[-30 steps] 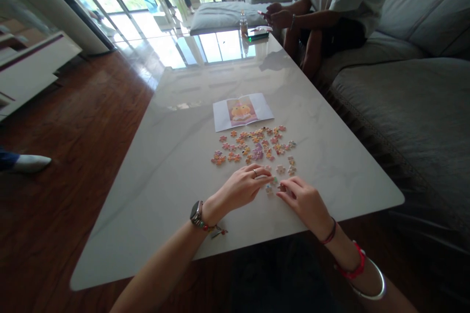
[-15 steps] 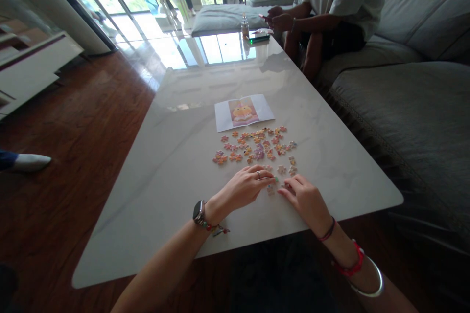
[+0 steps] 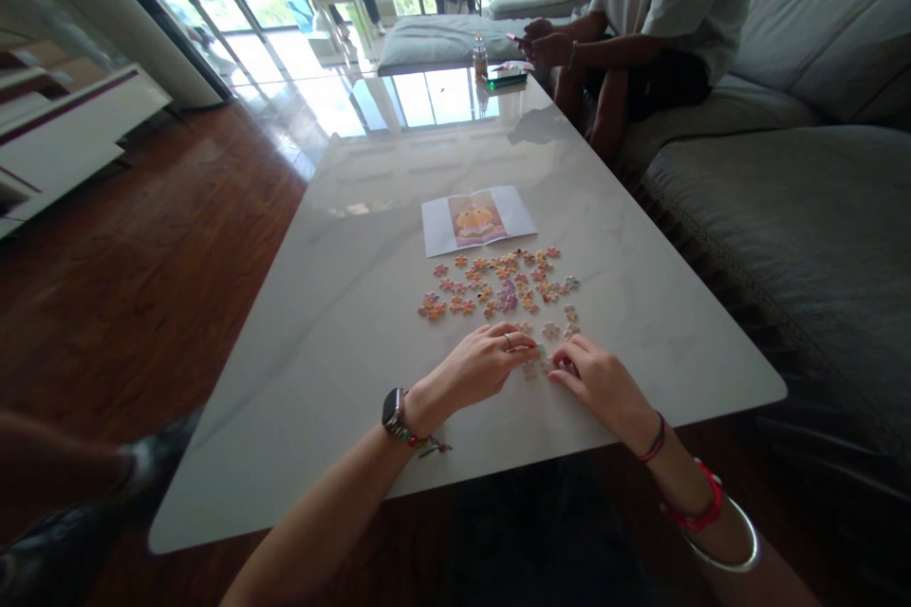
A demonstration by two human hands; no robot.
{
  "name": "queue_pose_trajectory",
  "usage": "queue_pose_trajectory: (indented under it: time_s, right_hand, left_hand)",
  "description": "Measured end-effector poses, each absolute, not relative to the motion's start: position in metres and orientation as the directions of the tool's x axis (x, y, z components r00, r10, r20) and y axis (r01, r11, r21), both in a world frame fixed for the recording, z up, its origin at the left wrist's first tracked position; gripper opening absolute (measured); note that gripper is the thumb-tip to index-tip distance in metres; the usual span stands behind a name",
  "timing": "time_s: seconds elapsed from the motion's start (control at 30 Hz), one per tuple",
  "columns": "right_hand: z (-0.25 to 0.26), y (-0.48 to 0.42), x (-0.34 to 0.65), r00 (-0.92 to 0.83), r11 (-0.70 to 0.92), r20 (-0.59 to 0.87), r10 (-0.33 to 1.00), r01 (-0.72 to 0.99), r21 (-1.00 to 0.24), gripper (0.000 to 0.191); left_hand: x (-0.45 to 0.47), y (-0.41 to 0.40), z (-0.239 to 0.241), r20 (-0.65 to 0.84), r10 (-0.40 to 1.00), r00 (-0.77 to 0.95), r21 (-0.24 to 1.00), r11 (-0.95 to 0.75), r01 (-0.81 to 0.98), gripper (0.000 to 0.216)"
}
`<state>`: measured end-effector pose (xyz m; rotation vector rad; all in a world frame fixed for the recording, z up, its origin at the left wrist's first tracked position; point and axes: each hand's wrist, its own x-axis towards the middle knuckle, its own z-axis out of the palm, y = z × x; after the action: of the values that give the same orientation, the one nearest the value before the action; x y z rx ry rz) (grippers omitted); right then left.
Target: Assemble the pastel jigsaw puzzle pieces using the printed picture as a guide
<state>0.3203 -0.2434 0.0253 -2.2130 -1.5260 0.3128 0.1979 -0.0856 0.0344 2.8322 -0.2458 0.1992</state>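
Observation:
Loose jigsaw pieces (image 3: 507, 294) in orange, pink and purple lie scattered on the white marbled table (image 3: 342, 341). My left hand (image 3: 484, 362) rests low over the near pieces, its fingers together at a small greenish jigsaw piece (image 3: 541, 350). Facing it, my right hand (image 3: 599, 381) has thumb and forefinger bent in a pinch at a pale jigsaw piece (image 3: 548, 364), partly hidden by the fingertips. Just under the left fingertips lie a few pale joined pieces (image 3: 529, 371). Beyond the scatter is a creased sheet with an orange cartoon picture (image 3: 478, 220).
A bottle (image 3: 479, 57) and a dark device with a green light (image 3: 507, 77) stand at the table's far end. On the grey sofa (image 3: 769, 171) a person (image 3: 669, 9) holds a phone. Another person's leg (image 3: 85, 474) is beside the table's left edge.
A person's leg has come in close at the lower left. The view has shifted slightly. My right thumb and forefinger look a little farther apart; both hands stay over the same pieces.

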Motion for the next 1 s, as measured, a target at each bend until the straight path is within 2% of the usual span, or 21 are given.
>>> queue_pose_trajectory:
  time_s: [0.1,0.27,0.43,0.77,0.87,1.0]
  right_hand:
    - [0.024,-0.244,0.317,0.371,-0.289,0.081,0.925,0.826,-0.484,0.002]
    - [0.024,-0.244,0.317,0.407,-0.292,0.132,0.904,0.811,-0.507,0.016]
    - [0.025,-0.245,0.319,0.365,-0.276,0.09,0.927,0.823,-0.496,0.004]
    - [0.036,-0.263,0.363,0.394,-0.325,0.045,0.918,0.812,-0.484,0.012]
    - [0.043,-0.251,0.374,0.365,-0.275,0.096,0.926,0.828,-0.489,0.019]
    - [0.043,-0.221,0.374,0.185,-0.108,0.131,0.974,0.887,-0.449,0.023]
  left_hand:
    - [0.198,-0.086,0.035,0.159,-0.147,0.976,0.267,-0.946,-0.185,0.037]
    - [0.197,-0.086,0.035,0.166,-0.141,0.976,0.267,-0.946,-0.182,0.038]
    - [0.197,-0.087,0.036,0.16,-0.14,0.977,0.277,-0.944,-0.18,0.036]
    - [0.197,-0.087,0.035,0.179,-0.151,0.972,0.268,-0.943,-0.196,0.039]
    - [0.197,-0.086,0.035,0.198,-0.14,0.97,0.25,-0.95,-0.188,0.037]
    - [0.197,-0.085,0.037,0.209,-0.135,0.969,0.227,-0.957,-0.182,0.035]
